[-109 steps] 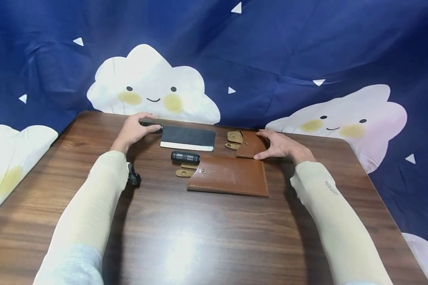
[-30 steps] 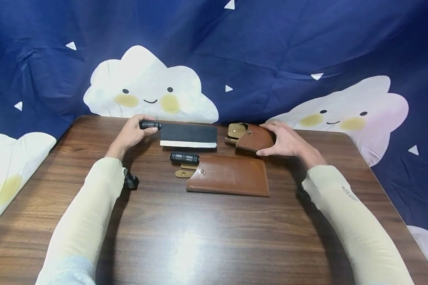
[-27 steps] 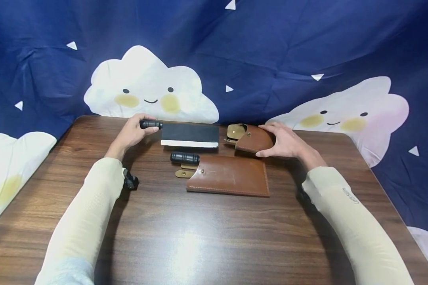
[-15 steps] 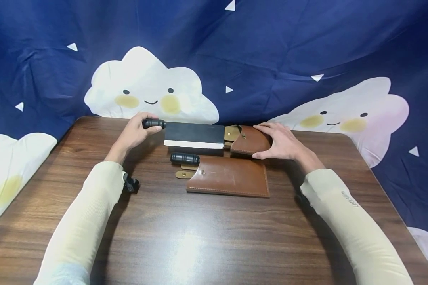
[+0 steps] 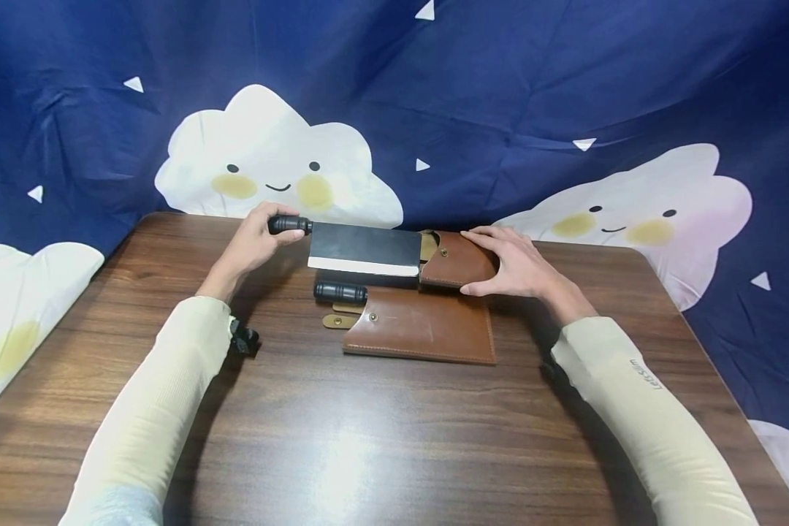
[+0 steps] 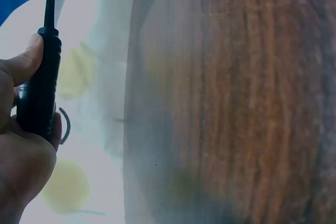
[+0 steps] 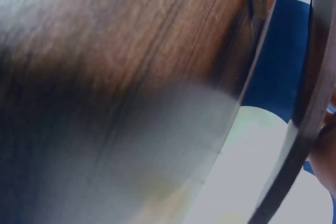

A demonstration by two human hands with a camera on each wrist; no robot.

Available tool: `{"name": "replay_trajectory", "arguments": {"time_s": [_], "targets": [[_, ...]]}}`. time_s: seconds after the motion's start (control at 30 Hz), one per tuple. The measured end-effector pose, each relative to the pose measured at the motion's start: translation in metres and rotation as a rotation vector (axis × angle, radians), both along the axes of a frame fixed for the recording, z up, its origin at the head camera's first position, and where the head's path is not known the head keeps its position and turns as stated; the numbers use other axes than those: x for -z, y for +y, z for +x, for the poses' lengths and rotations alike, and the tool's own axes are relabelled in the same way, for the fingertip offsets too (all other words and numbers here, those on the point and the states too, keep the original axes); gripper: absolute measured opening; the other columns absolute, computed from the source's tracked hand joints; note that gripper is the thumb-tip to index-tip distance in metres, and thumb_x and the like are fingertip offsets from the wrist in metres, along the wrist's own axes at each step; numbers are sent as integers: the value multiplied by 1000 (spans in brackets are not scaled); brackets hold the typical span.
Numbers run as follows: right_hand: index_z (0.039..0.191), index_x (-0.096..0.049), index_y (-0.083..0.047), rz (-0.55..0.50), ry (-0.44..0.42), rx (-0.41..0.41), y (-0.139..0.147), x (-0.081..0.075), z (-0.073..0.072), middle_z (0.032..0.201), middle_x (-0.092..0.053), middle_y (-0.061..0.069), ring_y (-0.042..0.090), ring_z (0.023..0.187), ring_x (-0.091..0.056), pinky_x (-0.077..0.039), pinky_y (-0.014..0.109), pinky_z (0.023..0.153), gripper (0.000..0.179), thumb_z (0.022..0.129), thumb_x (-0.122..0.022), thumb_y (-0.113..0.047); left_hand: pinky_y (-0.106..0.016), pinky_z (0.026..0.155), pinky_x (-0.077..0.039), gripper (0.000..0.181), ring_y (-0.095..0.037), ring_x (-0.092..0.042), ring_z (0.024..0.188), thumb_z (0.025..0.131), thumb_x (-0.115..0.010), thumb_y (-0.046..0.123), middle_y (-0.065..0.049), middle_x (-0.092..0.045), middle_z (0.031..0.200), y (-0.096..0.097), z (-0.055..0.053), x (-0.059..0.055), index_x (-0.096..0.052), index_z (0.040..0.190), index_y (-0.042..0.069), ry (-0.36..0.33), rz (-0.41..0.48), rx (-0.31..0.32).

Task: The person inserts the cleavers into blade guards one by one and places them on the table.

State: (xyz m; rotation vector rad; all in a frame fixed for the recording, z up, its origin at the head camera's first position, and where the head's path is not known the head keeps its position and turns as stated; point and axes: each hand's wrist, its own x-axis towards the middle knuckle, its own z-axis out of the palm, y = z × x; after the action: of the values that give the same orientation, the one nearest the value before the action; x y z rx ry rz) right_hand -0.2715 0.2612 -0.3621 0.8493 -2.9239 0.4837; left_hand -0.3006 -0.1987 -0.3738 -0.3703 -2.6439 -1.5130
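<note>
My left hand (image 5: 250, 245) grips the black ribbed handle of a cleaver (image 5: 364, 247), its dark blade with a bright edge pointing right. In the left wrist view the thumb lies along the handle (image 6: 41, 85). My right hand (image 5: 516, 264) holds a brown leather knife sheath (image 5: 459, 261) by its far end, thumb at the near edge and fingers at the back edge. The blade's front end is right at the sheath's mouth, overlapping its tan strap in the head view. In the right wrist view the sheath's edge (image 7: 310, 103) bulges in a curve.
A second, larger brown sheath (image 5: 427, 325) lies just in front, with a black-handled knife (image 5: 340, 292) in it and a tan snap strap (image 5: 340, 321) sticking out left. The wooden table (image 5: 394, 431) ends at a blue cloud-print curtain (image 5: 473, 95) behind.
My left hand has lifted the cleaver and moved it right, up to the sheath's mouth. The right hand has raised the sheath, its mouth bulging wider, and shifted it slightly left recently.
</note>
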Motion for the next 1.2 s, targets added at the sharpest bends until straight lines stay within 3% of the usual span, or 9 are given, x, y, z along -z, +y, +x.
{"name": "replay_trajectory", "arguments": {"time_s": [0.23,0.5,0.9,1.2], "targets": [[152,-49,-17,-1,31,-25,-3,-1,2,151,-46,6,31,133,-40,-28,54,104,105,66,-86,-65,-38,96,-44,38,-30,-47,114,93,-73,8,-20,-50,125,4,-2,-4,-61,127,-5,-9,17,8],[151,-50,-17,-32,71,-33,-7,0,3,150,-47,6,30,133,-41,-26,55,105,101,69,-84,-63,-44,103,-42,37,-33,-46,119,92,-73,3,-21,-50,129,12,-4,-6,-61,126,-6,-7,51,25],[150,-51,-17,-34,164,-30,-7,2,8,149,-50,7,31,131,-43,-29,54,101,99,69,-81,-65,-47,105,-40,36,-34,-48,117,92,-74,6,-21,-51,127,18,-2,-7,-63,125,-5,19,19,33],[149,-52,-16,-30,163,-24,-11,3,9,148,-51,7,31,129,-45,-29,53,100,98,70,-81,-65,-47,104,-41,38,-34,-49,117,91,-76,8,-20,-53,126,19,2,-6,-64,125,-3,26,12,20]]}}
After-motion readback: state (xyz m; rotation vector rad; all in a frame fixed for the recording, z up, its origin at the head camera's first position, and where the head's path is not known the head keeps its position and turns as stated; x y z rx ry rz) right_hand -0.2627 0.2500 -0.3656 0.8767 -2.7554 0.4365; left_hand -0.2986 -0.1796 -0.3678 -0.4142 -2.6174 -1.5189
